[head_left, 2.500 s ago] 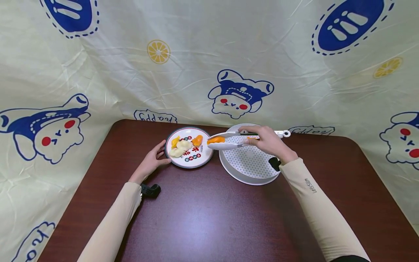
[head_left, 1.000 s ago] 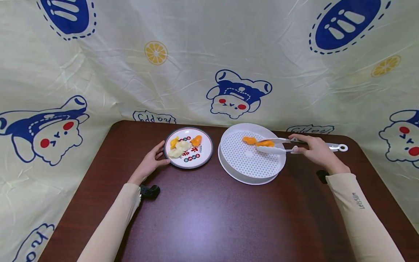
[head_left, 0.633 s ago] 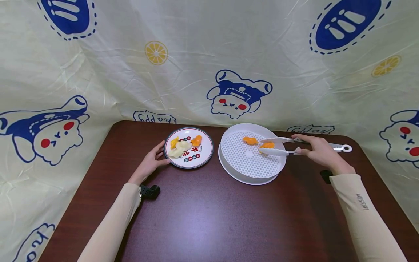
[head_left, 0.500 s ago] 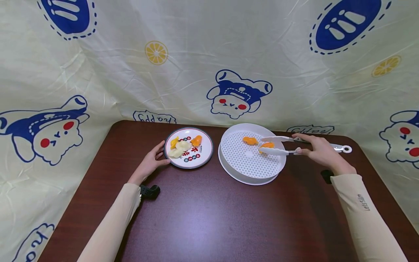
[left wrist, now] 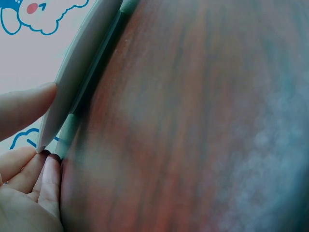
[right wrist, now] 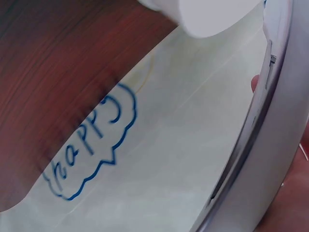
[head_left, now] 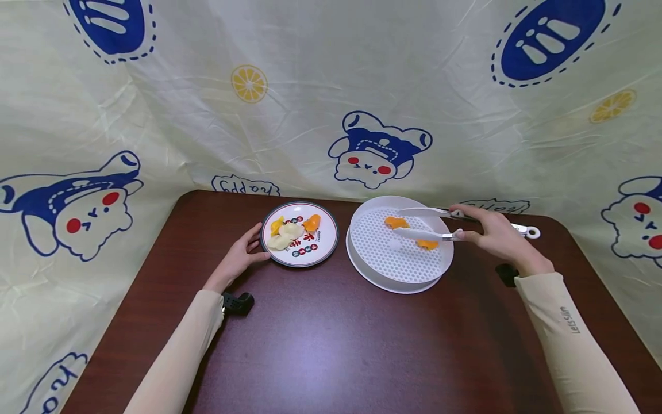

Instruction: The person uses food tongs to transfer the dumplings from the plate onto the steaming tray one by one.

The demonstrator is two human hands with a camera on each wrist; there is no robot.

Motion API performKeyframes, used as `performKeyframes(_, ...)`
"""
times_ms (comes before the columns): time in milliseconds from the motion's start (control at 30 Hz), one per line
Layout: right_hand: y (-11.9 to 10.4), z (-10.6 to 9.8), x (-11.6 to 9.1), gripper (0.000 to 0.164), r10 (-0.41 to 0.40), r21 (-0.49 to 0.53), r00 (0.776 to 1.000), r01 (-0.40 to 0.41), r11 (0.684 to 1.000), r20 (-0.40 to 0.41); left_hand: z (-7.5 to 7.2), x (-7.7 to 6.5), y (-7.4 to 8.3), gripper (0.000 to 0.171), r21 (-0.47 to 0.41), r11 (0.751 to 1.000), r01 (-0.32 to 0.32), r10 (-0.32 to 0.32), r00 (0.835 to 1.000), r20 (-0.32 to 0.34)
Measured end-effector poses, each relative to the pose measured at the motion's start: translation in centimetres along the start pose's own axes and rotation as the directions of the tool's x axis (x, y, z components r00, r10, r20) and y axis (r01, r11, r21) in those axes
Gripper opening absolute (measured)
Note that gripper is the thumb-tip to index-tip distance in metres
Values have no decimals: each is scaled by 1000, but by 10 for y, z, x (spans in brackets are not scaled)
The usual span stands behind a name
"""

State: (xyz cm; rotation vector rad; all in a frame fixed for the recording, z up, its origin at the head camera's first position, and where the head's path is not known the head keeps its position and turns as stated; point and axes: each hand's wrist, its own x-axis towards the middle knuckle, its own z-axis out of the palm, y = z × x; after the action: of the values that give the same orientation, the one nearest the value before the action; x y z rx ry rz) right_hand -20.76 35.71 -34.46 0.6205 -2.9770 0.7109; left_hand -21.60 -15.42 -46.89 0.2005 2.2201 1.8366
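The worktop (head_left: 310, 351) is dark reddish brown, streaked with wood grain. Near its far edge I see a white plate (head_left: 324, 248), dark-rimmed and printed in red and blue, under yellow, cream and orange food (head_left: 292, 232). Further along that edge, a white basket (head_left: 383, 261) is dotted grey inside, beneath two bright orange pieces (head_left: 395, 222). The tongs (head_left: 421, 234) are white and silvery; the sleeves (head_left: 566, 345) are beige. Beyond the edge, a pale cloth (head_left: 310, 46) carries blue-outlined, red-cheeked figures (head_left: 384, 145) and yellow citrus slices (head_left: 249, 84).
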Motion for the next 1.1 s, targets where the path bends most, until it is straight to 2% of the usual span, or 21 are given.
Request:
performKeyframes(300,-29,16,20,56,34,43,994,-38,998,100,1,-2,2,81,-2,1000,6,-6,1000,2)
performKeyframes(500,-48,30,39,61,24,57,989,-32,998,144,1,-1,1,80,-5,1000,11,-11,1000,0)
performKeyframes(733,-67,49,62,65,-67,57,984,58,997,167,0,-2,2,80,-1,1000,4,-4,1000,-1)
performKeyframes(1100,-93,74,89,66,-169,-29,969,177,984,179,0,1,-1,80,2,1000,6,-6,1000,2)
